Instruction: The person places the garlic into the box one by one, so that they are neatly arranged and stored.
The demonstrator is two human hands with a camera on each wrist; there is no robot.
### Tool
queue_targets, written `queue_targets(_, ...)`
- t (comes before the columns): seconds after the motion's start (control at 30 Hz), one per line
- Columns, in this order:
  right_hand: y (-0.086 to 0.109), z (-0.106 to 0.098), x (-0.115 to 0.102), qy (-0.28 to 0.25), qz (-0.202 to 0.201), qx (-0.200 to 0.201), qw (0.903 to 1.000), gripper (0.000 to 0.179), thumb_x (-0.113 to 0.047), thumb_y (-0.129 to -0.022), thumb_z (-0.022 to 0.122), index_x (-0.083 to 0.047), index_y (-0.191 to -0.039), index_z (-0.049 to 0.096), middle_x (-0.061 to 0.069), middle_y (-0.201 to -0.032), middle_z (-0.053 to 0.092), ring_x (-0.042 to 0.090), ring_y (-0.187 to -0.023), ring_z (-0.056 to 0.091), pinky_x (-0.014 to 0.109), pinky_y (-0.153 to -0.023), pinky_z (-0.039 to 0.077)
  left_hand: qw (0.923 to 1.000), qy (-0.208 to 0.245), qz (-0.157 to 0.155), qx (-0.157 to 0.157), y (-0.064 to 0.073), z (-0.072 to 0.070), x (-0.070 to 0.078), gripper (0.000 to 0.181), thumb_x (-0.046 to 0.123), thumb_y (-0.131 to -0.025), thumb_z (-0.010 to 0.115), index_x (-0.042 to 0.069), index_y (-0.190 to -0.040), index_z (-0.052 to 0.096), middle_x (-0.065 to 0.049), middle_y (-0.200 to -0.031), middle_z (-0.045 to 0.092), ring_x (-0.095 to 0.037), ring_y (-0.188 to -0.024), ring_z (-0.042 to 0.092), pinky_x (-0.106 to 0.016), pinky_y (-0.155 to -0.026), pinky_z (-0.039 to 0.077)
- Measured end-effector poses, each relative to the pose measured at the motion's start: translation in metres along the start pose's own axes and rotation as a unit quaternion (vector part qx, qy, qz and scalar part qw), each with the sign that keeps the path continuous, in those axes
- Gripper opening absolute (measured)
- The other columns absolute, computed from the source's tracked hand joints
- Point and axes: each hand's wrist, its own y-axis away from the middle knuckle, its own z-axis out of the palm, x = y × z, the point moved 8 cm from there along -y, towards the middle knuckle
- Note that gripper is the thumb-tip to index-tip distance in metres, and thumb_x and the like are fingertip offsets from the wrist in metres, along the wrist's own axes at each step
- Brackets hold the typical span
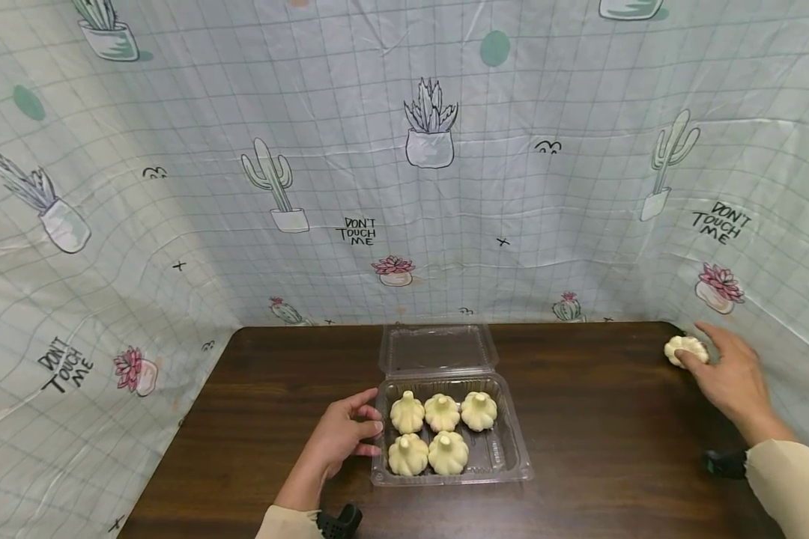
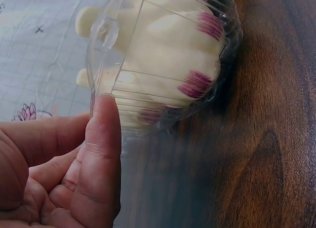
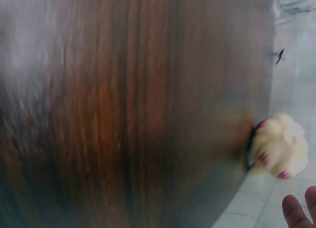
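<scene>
– How far along are you?

– Most of the way, I'd judge. Five garlic bulbs [image 1: 441,413] sit in the clear plastic container [image 1: 452,480]: three across the back row, two in the front row, at its left and middle. The front right part of the container holds no bulb.

– So what is left?

– One loose bulb [image 1: 685,345], as I read it. It is outside the container, well apart from it, at the far right corner of the surface [image 1: 600,419]. The lid [image 1: 438,350] is folded back behind the container, so nothing is covered over.

– Have you got hold of that bulb?

– Not yet, by the look of it. My right grip [image 1: 735,374] is spread about it, thumb on the near side. In the right wrist view, the fingertips in sight are apart from it. Whether my thumb touches it, I can't tell.

– And your other side?

– My left grip [image 1: 337,436] is loose, not clasped: the fingertips rest along the container's left edge, and the left wrist view shows one against the rim.
</scene>
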Motion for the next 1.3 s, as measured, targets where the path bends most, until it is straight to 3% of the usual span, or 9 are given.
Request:
queue_targets(0.37,-0.004,0.011,0.020,0.008,0.023,-0.054,0.9982,0.074,-0.035,-0.106,0.060,0.002,-0.163,0.030,0.043,-0.156,0.031,0.069,-0.137,0.030,0.080,-0.105,0.030,1.0000,0.000,0.003,-0.001,0.000,-0.002,0.002,0.065,-0.010,-0.097,0.065,-0.005,-0.158,0.042,-0.018,-0.114,0.058,-0.022,-0.087,0.060,-0.034,-0.062,0.066)
queue_targets(0.67,-0.008,0.015,0.018,0.027,0.031,-0.065,0.9970,0.074,-0.037,-0.105,0.062,0.006,-0.158,0.034,0.047,-0.138,0.047,0.064,-0.118,0.048,0.073,-0.088,0.042,1.0000,0.000,0.001,-0.001,0.000,-0.002,0.002,0.065,-0.009,-0.097,0.065,-0.005,-0.158,0.042,-0.018,-0.114,0.058,-0.022,-0.088,0.060,-0.034,-0.062,0.066)
queue_targets(1.0,-0.011,0.028,0.012,0.045,0.001,-0.096,0.9943,0.092,-0.031,-0.098,0.075,0.009,-0.162,0.022,0.051,-0.144,0.031,0.070,-0.129,0.028,0.080,-0.096,0.032,1.0000,0.004,0.000,0.002,0.000,-0.002,0.002,0.065,-0.009,-0.097,0.065,-0.005,-0.158,0.042,-0.017,-0.113,0.058,-0.022,-0.086,0.060,-0.035,-0.062,0.066)
queue_targets(1.3,-0.013,0.032,0.022,0.059,-0.020,-0.086,0.9944,0.088,-0.019,-0.090,0.081,0.007,-0.158,0.031,0.048,-0.143,0.032,0.072,-0.123,0.027,0.077,-0.095,0.027,1.0000,0.006,-0.002,-0.001,0.000,0.000,0.001,0.065,-0.010,-0.097,0.065,-0.005,-0.158,0.042,-0.016,-0.112,0.057,-0.021,-0.086,0.061,-0.034,-0.061,0.066)
